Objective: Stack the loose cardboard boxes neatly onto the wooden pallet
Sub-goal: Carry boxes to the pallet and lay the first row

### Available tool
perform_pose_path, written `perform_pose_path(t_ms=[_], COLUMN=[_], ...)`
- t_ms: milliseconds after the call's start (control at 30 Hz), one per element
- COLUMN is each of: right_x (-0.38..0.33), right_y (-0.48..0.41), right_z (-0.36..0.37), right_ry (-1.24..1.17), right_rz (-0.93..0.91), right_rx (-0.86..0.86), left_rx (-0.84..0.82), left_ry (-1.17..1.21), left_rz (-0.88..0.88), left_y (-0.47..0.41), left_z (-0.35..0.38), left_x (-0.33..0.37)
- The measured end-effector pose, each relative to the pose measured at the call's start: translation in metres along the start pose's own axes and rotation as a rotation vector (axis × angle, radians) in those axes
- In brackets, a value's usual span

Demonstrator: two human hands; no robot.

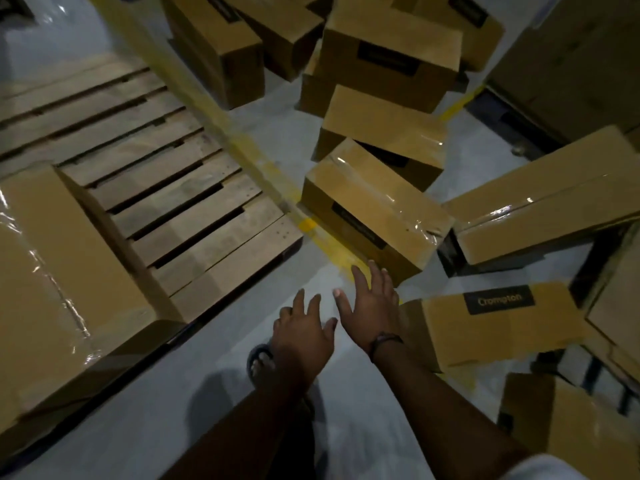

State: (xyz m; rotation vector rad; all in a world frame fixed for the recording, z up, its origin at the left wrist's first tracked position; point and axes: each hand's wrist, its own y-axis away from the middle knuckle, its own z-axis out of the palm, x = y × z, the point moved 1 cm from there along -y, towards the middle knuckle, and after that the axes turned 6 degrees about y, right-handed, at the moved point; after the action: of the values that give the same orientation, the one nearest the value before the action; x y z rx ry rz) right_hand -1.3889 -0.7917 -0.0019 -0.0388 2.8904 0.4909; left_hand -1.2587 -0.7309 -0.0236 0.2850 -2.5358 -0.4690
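Note:
A wooden pallet [166,188] lies on the floor at the left, with one long cardboard box [65,278] on its near left part. Several loose brown boxes lie scattered at the centre and right. The nearest one, a taped box with a dark label [374,209], lies tilted just beyond my hands. My right hand [372,299] stretches out with fingers spread, its fingertips at the box's near corner. Beside it, my left hand [304,330] is also spread and holds nothing.
A yellow floor line [311,226] runs along the pallet's right edge. More boxes are piled at the back [391,57] and at the right [543,202], one labelled "Crompton" [498,327]. My sandalled foot [259,362] stands on the grey floor under my left hand.

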Motion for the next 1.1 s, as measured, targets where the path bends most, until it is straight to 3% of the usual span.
perform_pose_path(t_ms=[167, 433, 667, 867, 1100], right_x=[0.008, 0.056, 0.117, 0.177, 0.251], right_y=[-0.064, -0.179, -0.260, -0.355, -0.491], right_z=[-0.005, -0.045, -0.026, 0.000, 0.015], right_ry=[-0.088, -0.122, -0.129, -0.044, 0.211], right_rz=[0.054, 0.125, 0.186, 0.070, -0.103], right_rx=[-0.061, -0.014, -0.159, -0.265, -0.250], left_rx=[0.015, -0.031, -0.095, -0.112, -0.051], left_ry=[0.041, 0.107, 0.208, 0.232, 0.479], left_rz=[-0.060, -0.078, -0.206, -0.371, -0.534], left_y=[-0.057, -0.169, -0.241, -0.314, -0.415], left_z=[0.002, -0.013, 0.031, 0.093, 0.168], left_x=[0.002, 0.071, 0.097, 0.131, 0.185])
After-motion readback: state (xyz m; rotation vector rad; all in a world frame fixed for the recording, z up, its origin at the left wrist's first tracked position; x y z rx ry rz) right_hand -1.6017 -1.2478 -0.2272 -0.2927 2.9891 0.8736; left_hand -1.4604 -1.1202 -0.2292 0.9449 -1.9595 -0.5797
